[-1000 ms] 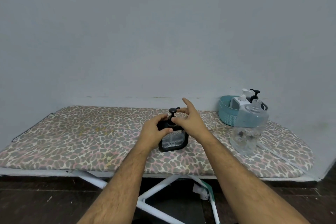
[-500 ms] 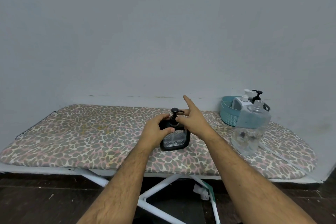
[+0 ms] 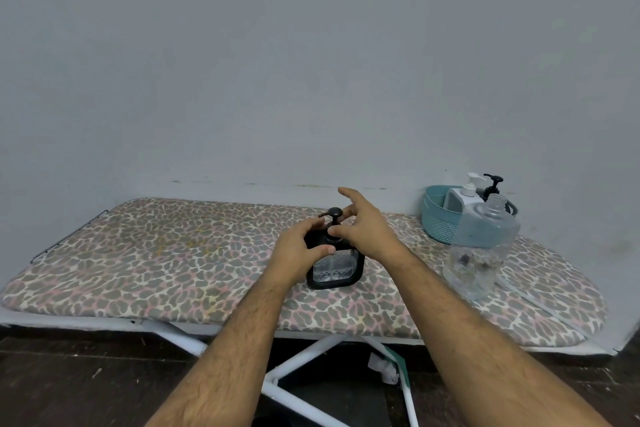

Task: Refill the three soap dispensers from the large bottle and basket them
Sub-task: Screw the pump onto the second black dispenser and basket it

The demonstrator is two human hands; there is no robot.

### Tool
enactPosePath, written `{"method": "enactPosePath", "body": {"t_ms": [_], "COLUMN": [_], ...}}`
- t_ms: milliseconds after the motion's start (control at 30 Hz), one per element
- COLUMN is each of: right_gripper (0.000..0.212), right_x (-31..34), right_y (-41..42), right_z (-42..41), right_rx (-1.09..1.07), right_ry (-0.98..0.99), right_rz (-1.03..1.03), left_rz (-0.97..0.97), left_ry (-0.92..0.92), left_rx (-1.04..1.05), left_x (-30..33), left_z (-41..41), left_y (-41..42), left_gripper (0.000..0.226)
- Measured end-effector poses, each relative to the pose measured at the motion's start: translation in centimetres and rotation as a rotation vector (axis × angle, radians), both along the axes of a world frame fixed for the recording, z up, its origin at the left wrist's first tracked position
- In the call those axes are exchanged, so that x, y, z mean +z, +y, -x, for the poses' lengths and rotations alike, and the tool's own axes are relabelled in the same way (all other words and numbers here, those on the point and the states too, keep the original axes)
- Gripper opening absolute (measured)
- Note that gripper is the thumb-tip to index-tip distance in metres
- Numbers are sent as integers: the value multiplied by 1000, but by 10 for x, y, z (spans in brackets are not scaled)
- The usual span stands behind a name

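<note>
Right now the right hand [image 3: 360,229] is pinching the black pump collar [image 3: 333,231] of the square black-framed clear glass soap dispenser [image 3: 335,265], index finger lifted, while the left hand [image 3: 300,253] is wrapping around its body, steadying it upright on the leopard-print ironing board [image 3: 156,260]. Judging by this, the pump is being screwed on or off. Just beside it the large clear plastic bottle [image 3: 479,246] is standing uncapped; behind, the teal basket [image 3: 438,218] is holding a white dispenser [image 3: 462,199] and a black-pumped one [image 3: 493,185]. Next comes finishing the twist without tipping the dispenser.
</note>
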State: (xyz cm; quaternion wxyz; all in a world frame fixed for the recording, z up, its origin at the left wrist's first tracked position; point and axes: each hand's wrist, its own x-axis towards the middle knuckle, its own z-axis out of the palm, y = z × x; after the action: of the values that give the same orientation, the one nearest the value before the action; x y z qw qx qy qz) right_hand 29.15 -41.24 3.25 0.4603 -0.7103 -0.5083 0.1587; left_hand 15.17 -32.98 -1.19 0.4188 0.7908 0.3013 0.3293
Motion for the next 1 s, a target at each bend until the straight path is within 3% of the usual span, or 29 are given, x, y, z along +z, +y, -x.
{"method": "enactPosePath", "body": {"t_ms": [133,267,433,600,700,900,1000], "right_gripper": [88,82,88,87,73,26,22], "right_x": [3,4,0,7,3,4,3], "right_y": [-1,-3,2,2,3,7,2], "right_z": [0,-4,-3,-5,-14,-25,-22], "right_rx": [49,89,14,112,166,235,213], "right_ry": [-36,98,-2,24,117,55,139], "right_rz": [41,23,11,89,81,191,117], "left_rz": [-16,-6,3,61,86,108,98], "left_ry": [6,-1,7,-1,25,24,25], "left_rx": [4,-6,-3,-21,-12,-7,11], "left_x": [0,0,0,0,0,-5,-7], "left_z": [1,0,-1,1,1,2,1], "left_y": [-1,1,1,5,8,14,15], "left_gripper": [65,64,65,70,70,58,60]}}
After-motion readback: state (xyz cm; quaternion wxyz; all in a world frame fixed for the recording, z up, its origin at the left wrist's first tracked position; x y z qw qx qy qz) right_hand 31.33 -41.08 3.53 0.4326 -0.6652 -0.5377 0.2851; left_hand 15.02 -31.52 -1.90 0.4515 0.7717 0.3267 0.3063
